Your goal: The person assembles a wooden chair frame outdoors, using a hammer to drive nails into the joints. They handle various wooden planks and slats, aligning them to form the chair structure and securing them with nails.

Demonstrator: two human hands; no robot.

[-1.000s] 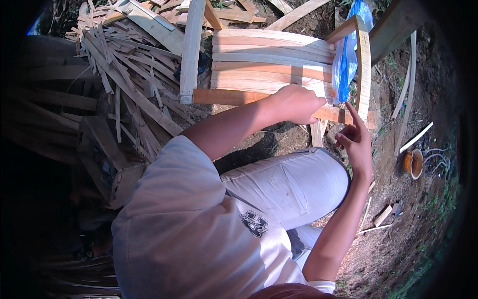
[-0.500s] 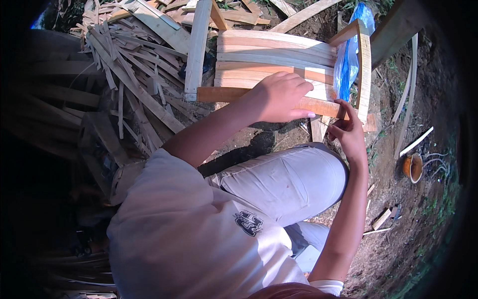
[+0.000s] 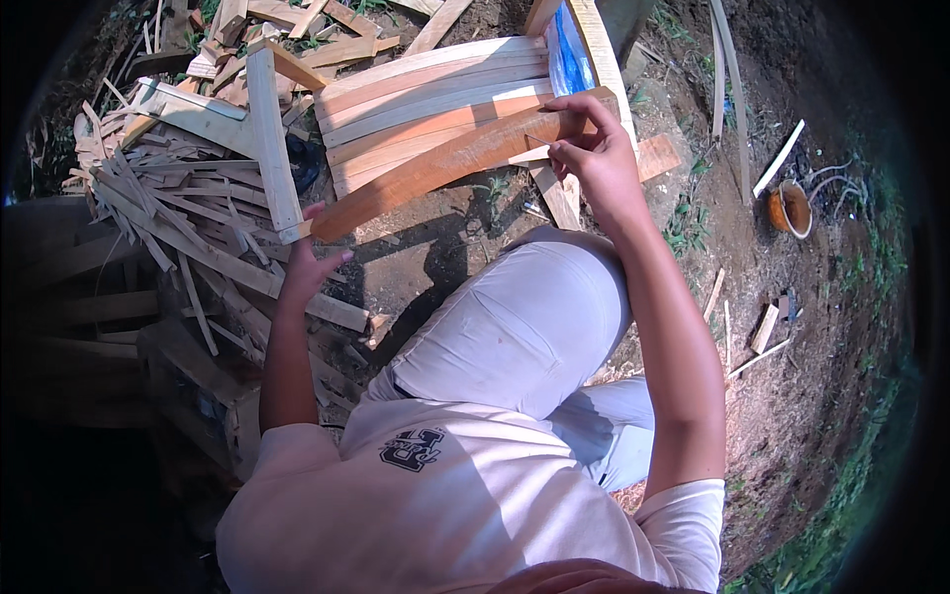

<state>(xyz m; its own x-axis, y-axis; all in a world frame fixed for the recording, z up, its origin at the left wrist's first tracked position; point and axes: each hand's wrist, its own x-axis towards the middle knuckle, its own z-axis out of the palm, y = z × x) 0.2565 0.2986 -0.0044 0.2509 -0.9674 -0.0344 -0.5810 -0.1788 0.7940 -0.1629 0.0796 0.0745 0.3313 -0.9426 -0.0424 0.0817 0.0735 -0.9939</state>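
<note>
Bare earth [image 3: 465, 213] forms our ground, with weeds, chips and offcuts scattered over it.

Item one: heap of thin wooden strips [image 3: 168, 213], at our left, piled loose and overlapping.

Item two: stack of curved pale slats [image 3: 435, 94], lying ahead on the earth, with a blue plastic sheet [image 3: 571, 54] at its right end.

Item three: curved reddish board [image 3: 435, 173], the piece we have in hand. It runs slantwise in front of the slats, its low end at our left and its high end at our right, lifted off the earth.

Item four: our left hand [image 3: 307, 272], under the board's low end, fingers bent up against it; how firmly they grip we cannot tell.

Item five: our right hand [image 3: 594, 158], fingers closed on the board's upper end, thumb and forefinger pinched together on a small thin object we cannot identify.

Item six: small orange pot [image 3: 790, 208], well apart at the right.

We judge the step to be steadying and working the board's upper end; the next move calls for a firm hold at the low end while the right fingers act.
</note>
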